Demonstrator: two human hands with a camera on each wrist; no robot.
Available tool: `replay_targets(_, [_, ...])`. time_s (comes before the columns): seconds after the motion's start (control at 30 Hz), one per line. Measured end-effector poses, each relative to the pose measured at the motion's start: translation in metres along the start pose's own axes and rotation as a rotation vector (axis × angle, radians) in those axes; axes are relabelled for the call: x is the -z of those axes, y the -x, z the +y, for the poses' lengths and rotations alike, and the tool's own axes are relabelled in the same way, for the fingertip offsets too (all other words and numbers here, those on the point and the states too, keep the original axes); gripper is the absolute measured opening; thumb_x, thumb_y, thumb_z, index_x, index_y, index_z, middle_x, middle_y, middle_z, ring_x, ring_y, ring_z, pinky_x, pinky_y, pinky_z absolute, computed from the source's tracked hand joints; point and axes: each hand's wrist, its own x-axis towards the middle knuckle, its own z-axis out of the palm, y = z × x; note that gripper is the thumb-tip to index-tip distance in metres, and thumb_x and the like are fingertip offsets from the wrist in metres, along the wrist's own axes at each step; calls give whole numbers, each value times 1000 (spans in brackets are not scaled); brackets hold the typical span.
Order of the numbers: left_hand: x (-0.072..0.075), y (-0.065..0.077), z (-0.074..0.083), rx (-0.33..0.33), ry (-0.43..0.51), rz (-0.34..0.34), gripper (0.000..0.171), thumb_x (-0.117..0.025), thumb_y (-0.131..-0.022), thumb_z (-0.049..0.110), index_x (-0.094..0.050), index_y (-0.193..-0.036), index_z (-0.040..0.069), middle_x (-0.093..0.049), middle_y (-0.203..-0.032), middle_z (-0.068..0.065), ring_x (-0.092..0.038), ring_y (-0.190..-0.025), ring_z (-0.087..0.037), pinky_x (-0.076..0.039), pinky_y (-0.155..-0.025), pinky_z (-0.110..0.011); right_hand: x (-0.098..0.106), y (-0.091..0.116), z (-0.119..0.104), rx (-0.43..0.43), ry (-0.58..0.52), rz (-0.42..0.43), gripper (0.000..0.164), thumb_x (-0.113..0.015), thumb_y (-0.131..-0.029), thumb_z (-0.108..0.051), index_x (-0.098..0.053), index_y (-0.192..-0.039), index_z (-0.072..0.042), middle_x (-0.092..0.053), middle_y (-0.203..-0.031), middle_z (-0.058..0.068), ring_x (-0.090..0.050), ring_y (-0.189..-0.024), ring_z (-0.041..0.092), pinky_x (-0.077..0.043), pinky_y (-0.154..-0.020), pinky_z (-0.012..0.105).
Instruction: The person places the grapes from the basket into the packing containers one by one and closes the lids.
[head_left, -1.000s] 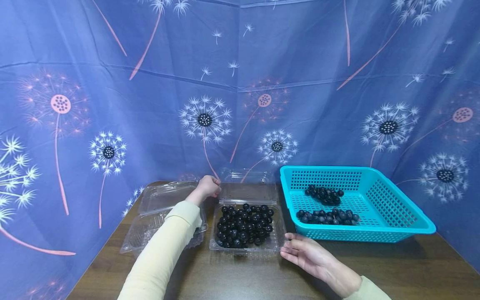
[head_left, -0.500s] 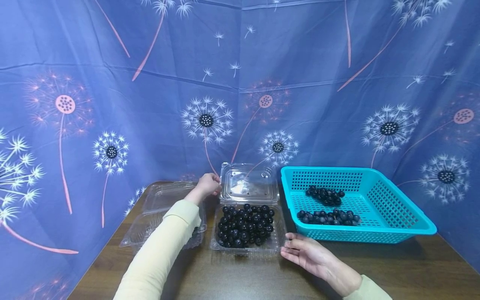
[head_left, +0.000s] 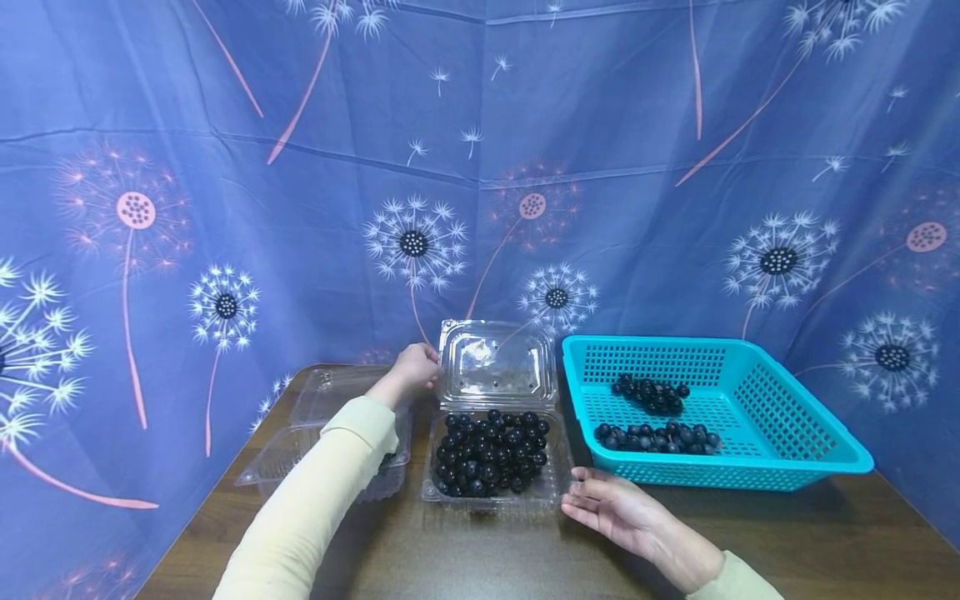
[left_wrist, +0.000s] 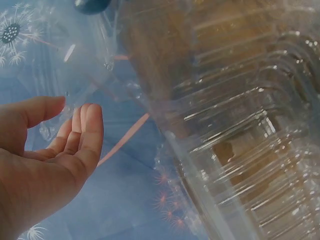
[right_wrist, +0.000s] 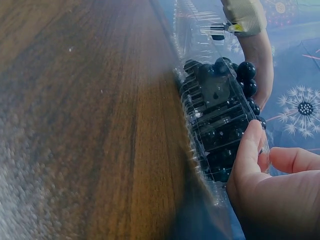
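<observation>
A clear plastic clamshell box [head_left: 558,479] full of round dark grapes [head_left: 491,454] stands in the middle of the table. Its hinged lid [head_left: 498,367] is raised at the back, leaning upright. My left hand [head_left: 415,367] pinches the lid's left edge between thumb and fingers; in the left wrist view the see-through edge is faint beside the left hand [left_wrist: 55,155]. At the box's front right corner, my right hand [head_left: 618,517] touches the rim with nearly straight fingers. The right wrist view shows the right hand [right_wrist: 275,185] against the box wall [right_wrist: 215,120].
To the left lie empty-looking clear clamshell boxes [head_left: 273,458], partly behind my left sleeve [head_left: 315,492]. A turquoise basket [head_left: 817,417] with two bunches of dark grapes [head_left: 663,437] stands on the right. A blue dandelion-print cloth [head_left: 652,208] hangs behind the wooden table [head_left: 465,562].
The box's lid has tilted up from lying further back, with my left hand at its left edge rising slightly. My right hand stays at the box's corner.
</observation>
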Motion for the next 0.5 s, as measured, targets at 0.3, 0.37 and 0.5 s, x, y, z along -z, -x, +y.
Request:
replay_targets(0.3, [6, 4, 5, -52, -33, -7, 18, -61, -83, 0, -57, -99, -5, -58, -75, -7, -66, -68, -26, -58, -73, -40, 1, 0, 0, 10, -4, 7, 18, -50, -94, -3, -45, -111, -3, -54, -94, 7, -60, -93, 19, -49, -96, 34])
replay_targets(0.37, [8, 6, 6, -57, -27, -14, 19, -61, -83, 0, -57, -101, -5, -58, -78, -8, -67, -72, -28, -58, -70, -36, 1, 0, 1, 11, -5, -1, 18, -50, -94, -3, -46, -111, -4, -54, -94, 7, -60, -93, 19, -49, -96, 34])
replay_targets(0.5, [13, 8, 9, -66, -24, -30, 22, -59, -82, 0, -56, -103, -6, -59, -86, -11, -66, -79, -33, -55, -59, -25, 2, 0, 1, 13, -11, -6, 15, -49, -94, -2, -47, -109, -5, -55, -93, 6, -60, -92, 18, -49, -96, 34])
